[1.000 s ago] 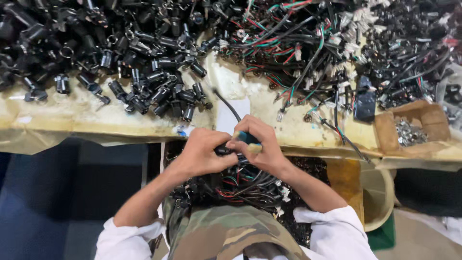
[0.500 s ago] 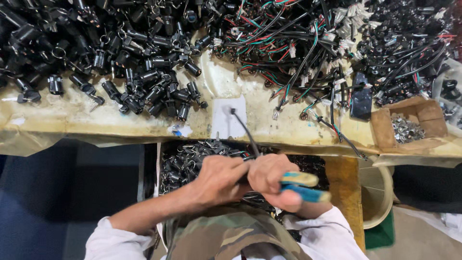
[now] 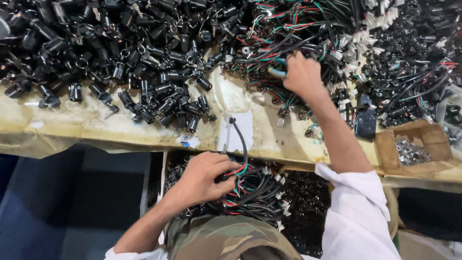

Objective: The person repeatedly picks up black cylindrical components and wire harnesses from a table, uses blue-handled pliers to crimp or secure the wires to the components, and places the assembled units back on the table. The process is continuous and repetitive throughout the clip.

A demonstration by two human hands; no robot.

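Wires first: nearest the person, the left hand [image 3: 204, 179] lies with fingers curled over a bundle of black cables [image 3: 252, 190] with red and green strands, gathered in the lap. Just beyond, at twelve o'clock, a white rectangular label [image 3: 239, 131] is stuck on the yellowed bench [image 3: 72, 125]. At two o'clock sits an open brown cardboard box [image 3: 413, 144] of small metal parts. Farther off, the right hand [image 3: 302, 73], fingers closed around a blue-handled tool [image 3: 278, 72], reaches into the tangled wire pile [image 3: 308, 29]; black cylindrical parts [image 3: 120, 53] fill eleven o'clock.
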